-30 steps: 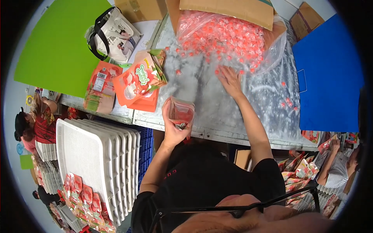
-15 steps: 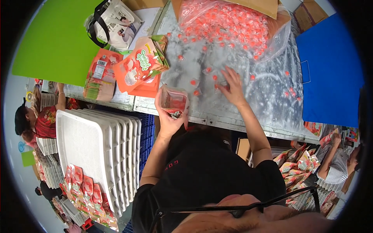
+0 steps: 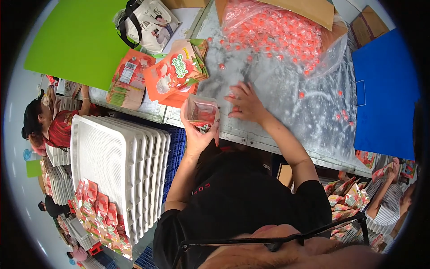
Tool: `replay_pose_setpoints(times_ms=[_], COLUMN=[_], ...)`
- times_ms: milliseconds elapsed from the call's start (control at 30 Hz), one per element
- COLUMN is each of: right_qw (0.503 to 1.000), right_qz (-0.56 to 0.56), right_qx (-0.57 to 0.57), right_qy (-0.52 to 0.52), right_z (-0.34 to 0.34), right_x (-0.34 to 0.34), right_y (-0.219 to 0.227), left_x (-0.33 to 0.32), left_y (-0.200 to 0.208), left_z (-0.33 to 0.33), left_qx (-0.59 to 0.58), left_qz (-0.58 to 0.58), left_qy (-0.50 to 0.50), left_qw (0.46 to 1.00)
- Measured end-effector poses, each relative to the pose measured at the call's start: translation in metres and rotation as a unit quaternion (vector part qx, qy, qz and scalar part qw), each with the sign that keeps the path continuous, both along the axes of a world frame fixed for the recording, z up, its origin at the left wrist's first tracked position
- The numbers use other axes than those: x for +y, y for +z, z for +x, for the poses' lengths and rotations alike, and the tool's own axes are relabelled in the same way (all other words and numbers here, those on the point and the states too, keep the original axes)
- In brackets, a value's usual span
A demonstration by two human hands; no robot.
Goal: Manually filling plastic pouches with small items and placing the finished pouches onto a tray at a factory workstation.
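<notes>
The left hand (image 3: 197,142) gripped an upright red pouch (image 3: 202,113) at the near edge of the metal table (image 3: 286,123), its fingers and thumb wrapped around the lower sides and the pouch's mouth gaping upward. Just to the right, the right hand (image 3: 247,105) hung low over the tabletop, fingers spread and slightly bent, with red wrapped pieces (image 3: 236,109) at its fingertips; whether it gripped them could not be told. On the far side, a cardboard box (image 3: 293,8) lay with its opening toward the person, and a clear plastic bag (image 3: 335,56) full of the same pieces spilled out of it. A few loose ones lay scattered to the right. Left of the box, and beyond the held pouch, flat pouches (image 3: 175,74) were piled, near a white bag (image 3: 152,28) with black handles. A blue panel (image 3: 385,94) stood at the table's right end. On the near left rose a stack of white trays (image 3: 101,154), with filled pouches (image 3: 102,210) on the top one.
</notes>
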State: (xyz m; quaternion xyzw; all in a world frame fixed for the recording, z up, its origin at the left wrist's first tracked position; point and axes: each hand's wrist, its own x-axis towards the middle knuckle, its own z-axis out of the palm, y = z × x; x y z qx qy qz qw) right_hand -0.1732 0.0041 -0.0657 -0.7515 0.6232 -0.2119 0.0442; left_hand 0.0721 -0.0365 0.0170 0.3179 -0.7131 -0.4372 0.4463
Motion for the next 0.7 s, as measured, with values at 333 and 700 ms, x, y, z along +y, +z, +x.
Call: replay_pose_setpoints(times_ms=[333, 700], right_qw=[0.981, 0.616], right_qz=[-0.163, -0.158], right_qx=[-0.094, -0.768], right_qy=[-0.044, -0.069], right_z=[0.000, 0.021], right_x=[0.003, 0.001], right_y=[-0.028, 0.130], left_x=[-0.005, -0.002], left_y=[-0.017, 0.001], left_z=[-0.024, -0.057], left_qx=[0.032, -0.027], left_qz=[-0.094, -0.126], left_qy=[-0.025, -0.085], left_qw=[0.995, 0.988])
